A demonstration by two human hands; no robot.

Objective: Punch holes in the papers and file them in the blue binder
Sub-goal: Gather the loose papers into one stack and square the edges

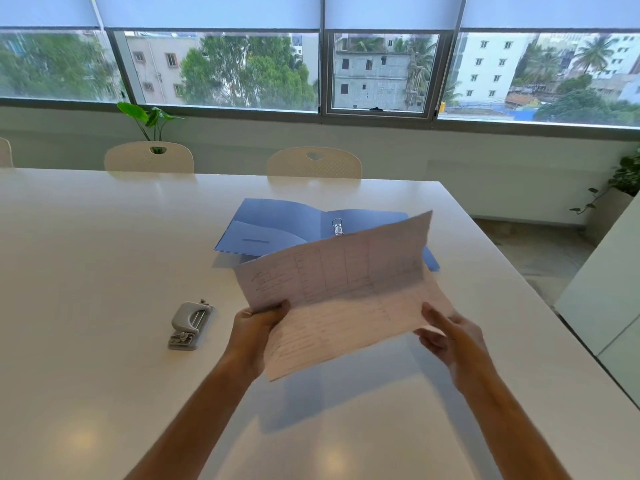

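An office meeting room: a long white counter (104, 271) fills the frame, pale chairs (149, 157) line its far edge, roller-blind windows (221, 71) span the top, potted plants (149, 119) stand upper left and far right.

One head-worn wide-angle view looks forward and down across the desk (104, 271) toward the windows (384, 71), close above the hands; edges probably bend from lens distortion.
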